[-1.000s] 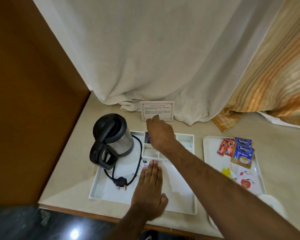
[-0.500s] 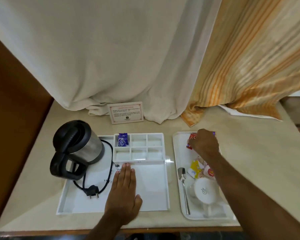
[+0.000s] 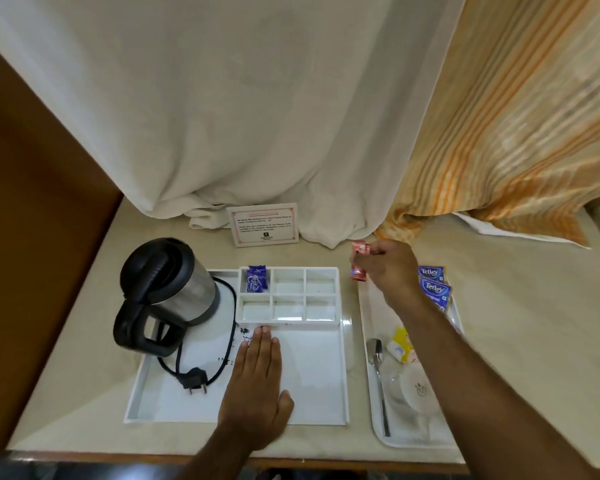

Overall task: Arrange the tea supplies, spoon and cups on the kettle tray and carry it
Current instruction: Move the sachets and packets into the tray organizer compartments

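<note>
**Red sachets in transit to the kettle tray**

Red sachets (image 3: 359,260), a pair by the look of it, pinched in the right hand (image 3: 388,271), fingers closed on them, held in the air between the small side tray (image 3: 366,306) and the white kettle tray (image 3: 344,375); left hand (image 3: 257,386) lies flat and open, palm down on the kettle tray floor, holding nothing; its fingertips just reach the six-compartment organiser (image 3: 288,295); a purple sweet (image 3: 256,283) sits in the back-left compartment, the other five look empty; kettle (image 3: 168,292) stands at the tray's left with its cord and plug (image 3: 196,379) loose on the floor; Tetley tea bags (image 3: 434,285), spoon (image 3: 378,372), a yellow sachet (image 3: 402,342) and an upturned cup (image 3: 418,389) remain on the side tray, partly hidden by the forearm.

Risks, as judgement: light pinch on two thin packets, one could slip and land on the counter (image 3: 516,323); compartments are narrow, a long sachet may sit propped on a divider; loose cord may crowd the space needed for cups; kettle could tip when the tray is carried.
</note>
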`<state>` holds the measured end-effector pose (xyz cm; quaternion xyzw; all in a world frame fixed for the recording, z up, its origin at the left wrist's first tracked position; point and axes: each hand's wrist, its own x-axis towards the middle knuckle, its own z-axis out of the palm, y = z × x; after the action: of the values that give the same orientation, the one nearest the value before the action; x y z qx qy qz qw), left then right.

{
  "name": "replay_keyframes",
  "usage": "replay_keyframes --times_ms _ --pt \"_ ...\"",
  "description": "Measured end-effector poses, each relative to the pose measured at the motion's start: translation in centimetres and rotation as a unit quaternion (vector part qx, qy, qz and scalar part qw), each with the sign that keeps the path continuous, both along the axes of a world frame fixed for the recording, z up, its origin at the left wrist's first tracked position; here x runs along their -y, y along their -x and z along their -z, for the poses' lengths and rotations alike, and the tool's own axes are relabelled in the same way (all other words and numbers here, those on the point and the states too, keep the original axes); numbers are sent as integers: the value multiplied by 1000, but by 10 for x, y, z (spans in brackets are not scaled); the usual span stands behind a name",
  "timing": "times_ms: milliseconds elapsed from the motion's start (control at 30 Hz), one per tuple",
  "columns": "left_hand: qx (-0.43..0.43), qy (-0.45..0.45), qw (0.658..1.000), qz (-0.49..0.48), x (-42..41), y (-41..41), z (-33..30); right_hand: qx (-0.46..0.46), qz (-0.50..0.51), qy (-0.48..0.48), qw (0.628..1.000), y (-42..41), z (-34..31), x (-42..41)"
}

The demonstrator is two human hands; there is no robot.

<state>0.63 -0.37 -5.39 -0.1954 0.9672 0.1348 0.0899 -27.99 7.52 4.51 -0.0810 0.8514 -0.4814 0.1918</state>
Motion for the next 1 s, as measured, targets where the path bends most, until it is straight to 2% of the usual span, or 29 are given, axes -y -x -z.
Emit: replay_keyframes --times_ms 67,200,267,400,533,633,667,700,767,800,833,933,1000 --pt "4 1 1000 -1 0 0 -1 0 -55 53 997 -20 -3 25" --pt "5 2 1000 -5 0 1 -2 -32 -167 31 985 -53 5 68" --pt "7 0 1000 -8 1 1 -1 -77 -199 -11 977 -62 14 79" --pt "9 1 1000 -8 1 1 -2 -168 -210 -66 961 -65 24 81" --pt "5 -4 1000 -6 0 0 -5 -180 -215 -83 956 -53 18 60" --pt "-20 -8 1000 3 2 -2 -3 -212 -178 -70 958 -20 5 24" --pt "-22 -6 1000 9 1 -2 -2 -229 -176 -105 952 -3 1 6" --pt "-23 -4 1000 12 1 -2 -1 -243 -190 -183 934 16 -4 -12" --pt "-25 1 1000 10 1 -2 0 -249 -250 -407 843 49 -13 -46" --pt "-24 5 1000 8 1 -2 1 -223 -281 -481 800 61 -14 -61" --pt "-23 9 1000 8 0 -2 1 -182 -303 -511 784 70 -12 -74" --pt "-21 14 1000 6 0 -2 0 -85 -321 -470 818 82 -2 -93" --pt "-22 16 1000 6 0 -1 1 -120 -308 -463 822 85 3 -95"
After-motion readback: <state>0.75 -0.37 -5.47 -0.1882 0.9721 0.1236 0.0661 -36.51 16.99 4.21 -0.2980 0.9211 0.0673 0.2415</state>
